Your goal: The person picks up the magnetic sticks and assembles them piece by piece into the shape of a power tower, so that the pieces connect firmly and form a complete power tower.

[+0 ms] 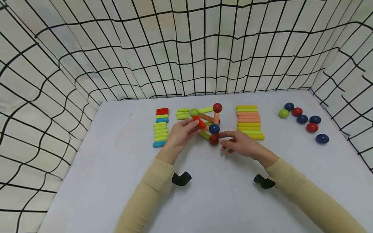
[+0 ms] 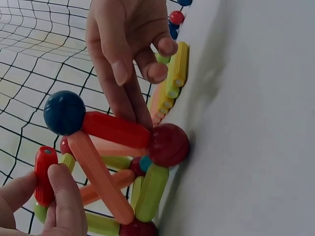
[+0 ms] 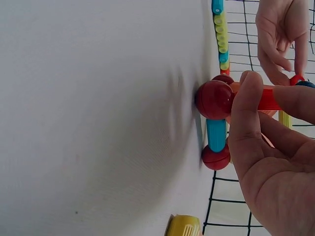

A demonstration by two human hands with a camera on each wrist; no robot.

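My left hand (image 1: 181, 134) pinches a short red stick (image 2: 45, 177) between thumb and fingers, raised beside a built frame of sticks and balls. In that frame, a blue ball (image 1: 214, 128) sits atop an upright red stick (image 2: 115, 129), with a dark red ball (image 2: 168, 145) at its foot on the table. My right hand (image 1: 243, 144) is at the frame's right side, its extended fingertips at the upright stick and its thumb apart in the left wrist view. A green ball (image 1: 194, 112) and another red ball (image 1: 217, 107) form far corners, linked by a yellow-green stick (image 1: 206, 110).
Short red, green and blue sticks (image 1: 161, 131) lie stacked left of the frame, more green ones (image 1: 183, 114) behind. Longer yellow and orange sticks (image 1: 248, 120) lie to the right. Several loose balls (image 1: 302, 119) rest far right. Black netting (image 1: 204, 48) surrounds the white table (image 1: 227, 200).
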